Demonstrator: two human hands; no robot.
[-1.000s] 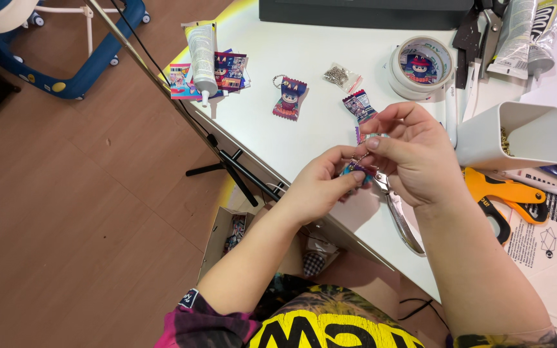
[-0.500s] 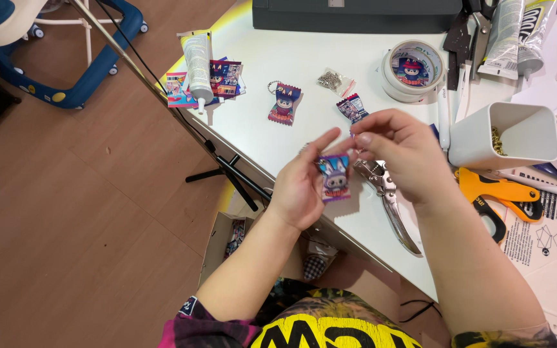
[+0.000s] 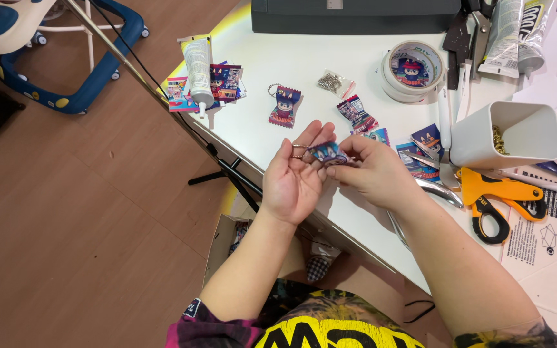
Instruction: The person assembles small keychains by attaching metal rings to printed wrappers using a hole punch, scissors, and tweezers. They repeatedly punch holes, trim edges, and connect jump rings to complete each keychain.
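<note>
Since half a second ago the left hand (image 3: pixel 293 182) has turned palm up and flattened, and the small candy-shaped charm (image 3: pixel 327 153) now lies across its fingers instead of standing upright before the palm. Its fingers are spread apart and loose, only bearing the charm from below. A thin metal ring (image 3: pixel 298 151) sits at the charm's left end, against the fingertips. The right hand (image 3: pixel 374 173) has its thumb and forefinger pinched together on the charm's right end, over the near edge of the white desk (image 3: pixel 291 77).

Around the hands, on the desk: a finished charm with a keyring (image 3: pixel 285 105) lies just beyond the fingertips, another charm (image 3: pixel 356 113) near it, and a small clear bag of metal rings (image 3: pixel 334 82) further back. Printed cards (image 3: pixel 225 82) lie at the desk's left corner under a white glue tube (image 3: pixel 197 72). A roll of tape (image 3: pixel 412 69) holds a printed charm piece in its centre. Right of the right hand stands a white square cup (image 3: pixel 508 134) with gold chain inside, only a little of it showing past the rim. Orange-handled scissors (image 3: pixel 494 200) lie near the forearm; a metal tool under the wrist is mostly covered and hard to name.

Below the desk edge an open cardboard box (image 3: pixel 222 243) stands on the wooden floor, its contents largely hidden by the left forearm. A dark box at the top and more gold chain at the right are cut off by the frame.
</note>
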